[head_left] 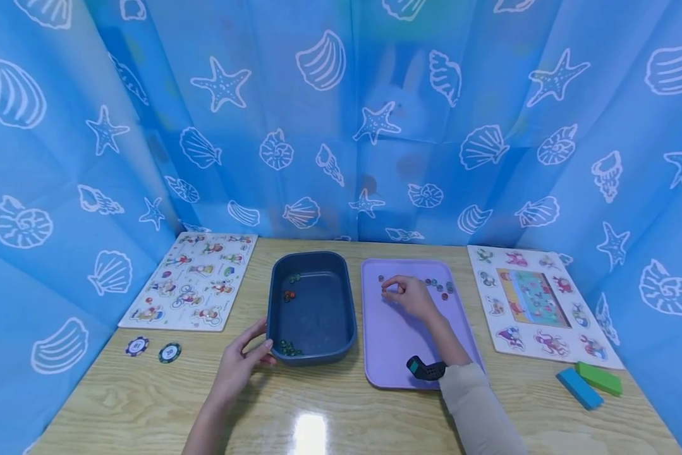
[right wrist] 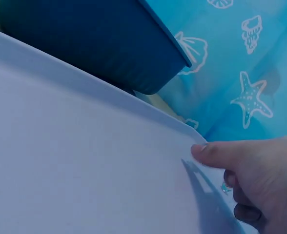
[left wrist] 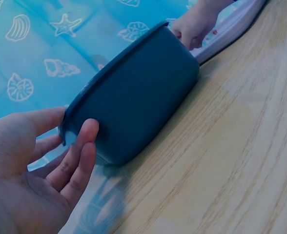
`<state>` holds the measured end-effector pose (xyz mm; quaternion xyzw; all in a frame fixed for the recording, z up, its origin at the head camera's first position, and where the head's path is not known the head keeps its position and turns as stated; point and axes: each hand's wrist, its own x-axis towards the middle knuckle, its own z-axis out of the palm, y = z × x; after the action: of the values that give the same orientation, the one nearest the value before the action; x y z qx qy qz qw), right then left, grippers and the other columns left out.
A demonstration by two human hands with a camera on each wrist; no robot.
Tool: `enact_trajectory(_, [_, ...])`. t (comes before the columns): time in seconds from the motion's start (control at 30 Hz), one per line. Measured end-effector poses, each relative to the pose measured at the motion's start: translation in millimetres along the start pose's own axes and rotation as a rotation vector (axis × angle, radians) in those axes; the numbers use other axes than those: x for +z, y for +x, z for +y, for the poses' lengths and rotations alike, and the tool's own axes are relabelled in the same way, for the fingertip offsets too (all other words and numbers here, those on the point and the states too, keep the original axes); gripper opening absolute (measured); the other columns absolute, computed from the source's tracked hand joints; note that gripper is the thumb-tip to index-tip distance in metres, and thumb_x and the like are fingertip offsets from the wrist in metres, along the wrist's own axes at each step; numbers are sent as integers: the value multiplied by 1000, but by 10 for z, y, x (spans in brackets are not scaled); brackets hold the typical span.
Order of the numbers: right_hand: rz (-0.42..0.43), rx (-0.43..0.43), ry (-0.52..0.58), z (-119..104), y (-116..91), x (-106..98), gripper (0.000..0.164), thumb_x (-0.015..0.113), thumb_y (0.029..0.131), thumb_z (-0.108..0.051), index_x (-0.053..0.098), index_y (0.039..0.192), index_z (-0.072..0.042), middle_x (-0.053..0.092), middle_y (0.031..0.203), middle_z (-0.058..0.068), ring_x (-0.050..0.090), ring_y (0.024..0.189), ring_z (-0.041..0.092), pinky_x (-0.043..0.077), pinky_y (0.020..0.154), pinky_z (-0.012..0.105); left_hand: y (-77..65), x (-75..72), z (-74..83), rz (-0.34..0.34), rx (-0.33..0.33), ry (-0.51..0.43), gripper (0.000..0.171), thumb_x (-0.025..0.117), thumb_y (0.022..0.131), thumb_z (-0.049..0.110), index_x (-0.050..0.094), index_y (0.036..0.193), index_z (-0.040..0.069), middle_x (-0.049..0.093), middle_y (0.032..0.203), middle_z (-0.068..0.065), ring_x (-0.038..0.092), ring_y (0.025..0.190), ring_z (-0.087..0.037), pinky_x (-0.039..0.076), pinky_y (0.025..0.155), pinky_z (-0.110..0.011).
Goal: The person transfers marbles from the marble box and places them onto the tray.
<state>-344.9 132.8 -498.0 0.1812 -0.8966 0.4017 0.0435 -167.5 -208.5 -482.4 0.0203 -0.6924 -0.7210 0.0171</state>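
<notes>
A dark blue basin (head_left: pixel 313 309) holds green marbles (head_left: pixel 288 348) in its near left corner, a reddish one (head_left: pixel 289 295) and a few greenish ones (head_left: pixel 294 278) along its left side. My left hand (head_left: pixel 239 361) grips the basin's near left corner loosely, fingers bent against its outside wall in the left wrist view. Over a lilac tray (head_left: pixel 394 341), my right hand (head_left: pixel 411 297) pinches a small reddish marble (head_left: pixel 383 291) between thumb and fingertips. Several marbles (head_left: pixel 439 287) lie beyond it at the tray's far right; another (head_left: pixel 381 278) sits by the fingertips.
A picture puzzle board (head_left: pixel 189 281) is at the left, with two poker chips (head_left: pixel 170 352) in front. To the right lie another puzzle board (head_left: pixel 536 303), a blue block (head_left: pixel 579 388) and a green block (head_left: pixel 599 379). A blue shell-print curtain (head_left: pixel 329 158) hangs behind the table.
</notes>
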Motion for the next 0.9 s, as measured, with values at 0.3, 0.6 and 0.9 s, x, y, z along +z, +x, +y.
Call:
enact_trajectory(0.3, [-18, -22, -35, 44, -6, 5, 15, 70, 78, -19, 69, 92, -13, 40, 53, -2, 33, 48, 11, 29, 44, 21, 26, -12, -9, -5, 13, 12, 50, 60, 86, 16, 43, 132, 11, 44, 128, -16, 63, 66, -19, 56, 67, -34])
enact_trajectory(0.6, [2, -42, 34, -58, -32, -24, 24, 69, 79, -21, 68, 100, -11, 39, 51, -1, 30, 43, 9, 28, 40, 22, -1, 3, 13, -15, -4, 4, 48, 58, 87, 13, 42, 133, 10, 42, 129, -18, 63, 68, -21, 56, 69, -34])
enact_trajectory(0.9, [-44, -198, 153, -943, 147, 110, 20, 67, 81, -22, 67, 99, -14, 35, 49, 0, 30, 40, 12, 26, 38, 24, 18, -22, -21, -11, 10, 20, 50, 60, 86, 17, 42, 133, 11, 44, 128, -16, 63, 66, -19, 56, 67, -33])
